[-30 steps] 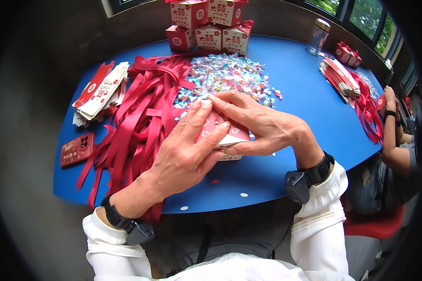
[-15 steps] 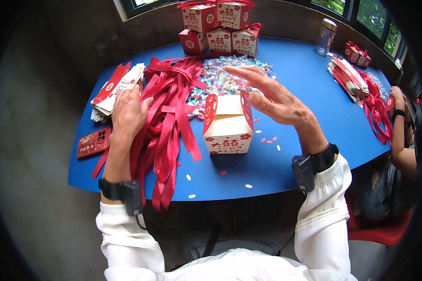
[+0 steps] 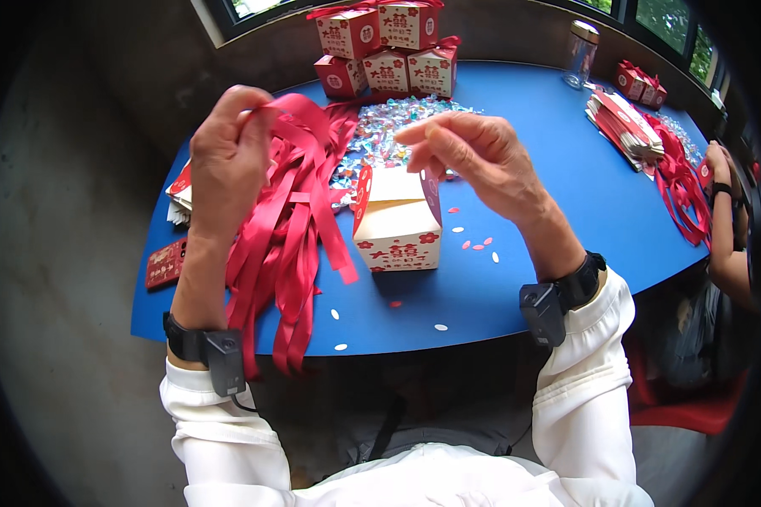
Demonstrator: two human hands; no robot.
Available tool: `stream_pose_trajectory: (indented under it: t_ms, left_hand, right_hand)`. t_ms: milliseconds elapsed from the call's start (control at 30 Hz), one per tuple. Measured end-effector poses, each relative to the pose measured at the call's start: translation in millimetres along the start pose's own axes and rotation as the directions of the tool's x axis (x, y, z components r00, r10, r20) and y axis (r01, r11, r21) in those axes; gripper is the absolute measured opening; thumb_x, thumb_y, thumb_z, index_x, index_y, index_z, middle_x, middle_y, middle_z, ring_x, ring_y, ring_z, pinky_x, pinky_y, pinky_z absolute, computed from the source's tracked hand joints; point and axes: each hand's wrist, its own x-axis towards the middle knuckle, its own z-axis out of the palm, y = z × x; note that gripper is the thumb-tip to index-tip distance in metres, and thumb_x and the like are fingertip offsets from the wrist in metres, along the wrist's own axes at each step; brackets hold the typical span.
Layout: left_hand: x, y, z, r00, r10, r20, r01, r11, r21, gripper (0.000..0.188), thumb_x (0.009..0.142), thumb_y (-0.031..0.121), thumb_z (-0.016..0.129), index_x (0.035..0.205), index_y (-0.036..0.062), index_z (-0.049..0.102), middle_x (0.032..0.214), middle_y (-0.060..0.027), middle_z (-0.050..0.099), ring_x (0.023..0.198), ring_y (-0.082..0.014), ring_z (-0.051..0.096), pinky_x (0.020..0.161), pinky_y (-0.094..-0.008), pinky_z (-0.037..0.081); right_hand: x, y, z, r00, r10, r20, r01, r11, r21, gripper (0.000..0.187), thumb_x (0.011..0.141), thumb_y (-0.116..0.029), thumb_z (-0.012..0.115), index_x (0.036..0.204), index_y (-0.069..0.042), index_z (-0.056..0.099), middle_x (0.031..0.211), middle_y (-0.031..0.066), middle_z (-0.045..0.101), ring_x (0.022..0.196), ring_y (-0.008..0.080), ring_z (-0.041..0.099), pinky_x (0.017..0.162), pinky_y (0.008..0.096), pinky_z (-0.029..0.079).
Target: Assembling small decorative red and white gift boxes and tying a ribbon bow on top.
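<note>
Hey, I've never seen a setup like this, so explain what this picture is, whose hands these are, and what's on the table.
There's no machine here: these are one person's bare hands, seen from a fisheye camera worn on the head, looking down, which is why the edges bend.

The left hand pinches a glossy red fabric ribbon. The right hand hovers by a white-and-red cardboard box with raised side flaps; whether it touches the box, I can't tell.

On the blue table lie a heap of red ribbons, a pile of shiny wrapped candies, and, at the back, a stack of similar closed boxes.
</note>
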Motion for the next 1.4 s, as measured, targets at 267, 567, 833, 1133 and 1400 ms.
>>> stream_pose_trajectory:
  t_ms: [267, 567, 833, 1133, 1400]
  left_hand:
    - [-0.1, 62.3, 50.3, 0.881, 0.427, 0.202, -0.462, 0.868, 0.180, 0.011, 0.092, 0.007, 0.069, 0.102, 0.0020, 0.068, 0.079, -0.0174, 0.070, 0.066, -0.0307, 0.070, 0.059, -0.0349, 0.054]
    - [-9.6, 23.4, 11.6, 0.961, 0.235, 0.142, -0.261, 0.943, 0.205, 0.012, 0.093, 0.005, 0.067, 0.101, -0.0047, 0.070, 0.087, -0.0151, 0.073, 0.076, -0.0201, 0.071, 0.069, -0.0296, 0.053]
    - [-4.4, 24.8, 30.1, 0.958, 0.219, 0.183, -0.236, 0.969, 0.078, 0.010, 0.090, 0.006, 0.071, 0.096, -0.0028, 0.070, 0.081, -0.0121, 0.071, 0.067, -0.0168, 0.067, 0.061, -0.0302, 0.051]
    - [17.8, 45.1, 85.7, 0.863, 0.468, 0.192, -0.442, 0.882, -0.162, 0.010, 0.086, 0.006, 0.073, 0.092, 0.0008, 0.066, 0.080, -0.0127, 0.067, 0.069, -0.0268, 0.066, 0.062, -0.0327, 0.051]
    - [8.6, 25.8, 86.7, 0.921, 0.282, 0.268, -0.249, 0.956, -0.153, 0.013, 0.087, 0.006, 0.075, 0.098, 0.0015, 0.070, 0.087, -0.0079, 0.073, 0.079, -0.0132, 0.070, 0.069, -0.0276, 0.054]
  right_hand:
    - [1.9, 2.3, 2.2, 0.996, -0.092, 0.007, 0.083, 0.930, 0.357, 0.056, 0.110, -0.037, 0.038, 0.153, -0.001, 0.035, 0.145, 0.0165, 0.053, 0.122, 0.0212, 0.061, 0.099, 0.0363, 0.052]
    - [2.2, -3.2, -62.5, 0.753, -0.110, -0.648, 0.391, 0.868, 0.306, 0.034, 0.107, -0.021, 0.048, 0.133, -0.001, 0.059, 0.127, 0.0178, 0.066, 0.115, 0.0222, 0.067, 0.102, 0.0345, 0.056]
    - [4.6, 10.7, -49.4, 0.792, -0.074, -0.606, -0.328, 0.786, -0.524, 0.044, 0.097, -0.027, 0.069, 0.132, -0.002, 0.063, 0.072, 0.0023, 0.070, 0.066, 0.0073, 0.065, 0.060, 0.0237, 0.053]
    - [2.7, -3.3, -19.1, 0.997, 0.012, -0.071, -0.034, 0.947, -0.320, 0.033, 0.096, -0.022, 0.072, 0.121, -0.001, 0.068, 0.085, 0.0008, 0.066, 0.077, 0.0076, 0.058, 0.069, 0.0251, 0.050]
    - [5.1, 3.0, -9.2, 0.996, 0.003, -0.093, -0.029, 0.959, -0.280, 0.021, 0.098, -0.016, 0.067, 0.109, 0.001, 0.071, 0.070, 0.0040, 0.062, 0.066, 0.0088, 0.054, 0.061, 0.0291, 0.047]
